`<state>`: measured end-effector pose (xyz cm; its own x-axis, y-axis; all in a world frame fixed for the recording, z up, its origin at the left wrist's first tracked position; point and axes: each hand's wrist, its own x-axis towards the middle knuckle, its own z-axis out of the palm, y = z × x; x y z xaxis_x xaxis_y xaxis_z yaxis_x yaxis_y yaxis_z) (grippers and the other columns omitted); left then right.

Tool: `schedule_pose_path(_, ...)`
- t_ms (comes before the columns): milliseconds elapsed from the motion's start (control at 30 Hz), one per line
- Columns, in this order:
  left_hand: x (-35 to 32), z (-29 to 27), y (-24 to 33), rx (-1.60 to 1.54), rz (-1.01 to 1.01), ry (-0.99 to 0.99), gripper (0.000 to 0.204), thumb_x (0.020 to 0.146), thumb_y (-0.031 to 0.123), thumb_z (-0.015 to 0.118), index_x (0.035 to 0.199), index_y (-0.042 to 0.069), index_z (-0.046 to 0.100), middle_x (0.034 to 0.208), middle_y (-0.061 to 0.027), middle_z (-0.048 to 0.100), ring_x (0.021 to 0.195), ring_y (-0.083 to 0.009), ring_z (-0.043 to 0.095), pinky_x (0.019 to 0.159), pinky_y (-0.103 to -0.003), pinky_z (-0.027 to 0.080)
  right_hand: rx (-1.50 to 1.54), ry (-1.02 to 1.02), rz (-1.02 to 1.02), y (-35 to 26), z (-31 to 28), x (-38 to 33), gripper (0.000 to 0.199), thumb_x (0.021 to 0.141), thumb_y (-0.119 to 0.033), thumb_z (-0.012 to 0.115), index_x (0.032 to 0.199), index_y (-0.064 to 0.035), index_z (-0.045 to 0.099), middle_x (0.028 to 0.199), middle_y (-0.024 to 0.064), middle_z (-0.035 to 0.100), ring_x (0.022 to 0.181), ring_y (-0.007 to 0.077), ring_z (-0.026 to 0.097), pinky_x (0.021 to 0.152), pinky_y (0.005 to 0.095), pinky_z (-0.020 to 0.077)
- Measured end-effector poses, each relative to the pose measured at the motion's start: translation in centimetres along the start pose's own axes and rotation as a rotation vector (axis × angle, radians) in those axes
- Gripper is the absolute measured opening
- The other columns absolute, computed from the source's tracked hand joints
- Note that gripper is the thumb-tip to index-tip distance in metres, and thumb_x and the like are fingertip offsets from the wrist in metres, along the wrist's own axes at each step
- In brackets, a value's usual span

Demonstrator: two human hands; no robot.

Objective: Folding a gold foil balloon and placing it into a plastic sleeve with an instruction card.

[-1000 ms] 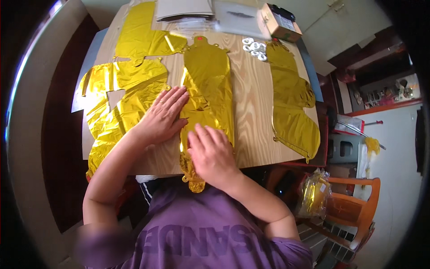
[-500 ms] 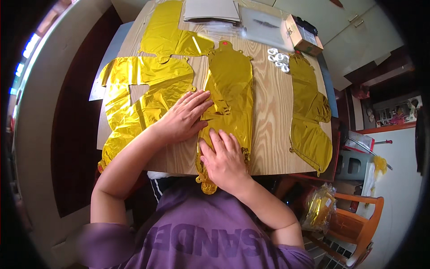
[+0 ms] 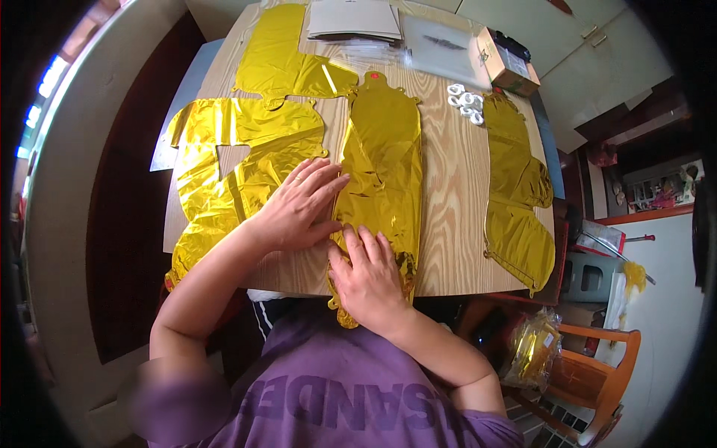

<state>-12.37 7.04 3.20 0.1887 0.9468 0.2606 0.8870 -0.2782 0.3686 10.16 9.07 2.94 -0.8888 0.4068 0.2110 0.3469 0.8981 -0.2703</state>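
Your left hand lies flat and open, fingers spread, on the left edge of the gold balloon in the middle. Your right hand is flat and open too, pressing on the bottom end of the same balloon. Neither hand grips anything; both just press down.

The balloon is long, flat and shiny. It lies on the table, with its lower tip hanging over the near edge, toward your shirt.

What could go wrong? The foil is thin and slippery. If you push too hard to one side, I think it could crease or slide off the edge, since the tip already hangs over. A fingernail could also scratch or tear it.

More gold balloons lie all around. A crumpled one is just beside your left hand, partly under your wrist, so it may get dragged along. Another lies farther up, and one more lies well apart on the right. Small white rolls sit near the top, next to a little box, a clear bag and a grey sheet. A wooden chair stands to your right with a bag of gold things on it.
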Motion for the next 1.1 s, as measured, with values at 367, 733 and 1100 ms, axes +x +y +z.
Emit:
schedule_pose_path(367, 5.2, 1.4, -6.7, 0.184, -0.201, 0.104, 0.086, 0.086, 0.042, 0.073, 0.154, 0.006, 0.035, 0.151, -0.02, 0.041, 0.144, -0.04, 0.034, 0.122, -0.051, 0.024, 0.008, 0.015, 0.003, -0.4, 0.1, 0.1, 0.047, 0.088, -0.023, 0.07, 0.13, -0.004, 0.061, 0.138, 0.0227, 0.052, 0.13, 0.0401, 0.047, 0.108, 0.0556, 0.036)
schedule_pose_path(733, 11.2, 2.4, -10.3, 0.388, -0.429, 0.237, 0.083, 0.087, 0.052, 0.069, 0.152, 0.009, 0.039, 0.146, -0.017, 0.047, 0.141, -0.0347, 0.039, 0.123, -0.051, 0.02, 0.031, 0.035, 0.007, -0.2, 0.0, -0.1, 0.043, 0.09, -0.022, 0.067, 0.128, -0.0038, 0.062, 0.136, 0.0215, 0.054, 0.127, 0.0392, 0.048, 0.107, 0.0538, 0.0364)
schedule_pose_path(1100, 3.7, 3.7, 0.0, 0.185, -0.124, 0.05, 0.068, 0.096, 0.037, 0.062, 0.148, -0.002, 0.043, 0.155, -0.0232, 0.041, 0.147, -0.0374, 0.035, 0.122, -0.051, 0.023, 0.062, 0.084, 0.019, 0.3, 0.6, -0.2, 0.041, 0.091, -0.025, 0.064, 0.126, -0.0023, 0.065, 0.135, 0.0216, 0.054, 0.126, 0.0385, 0.048, 0.108, 0.0521, 0.0361)
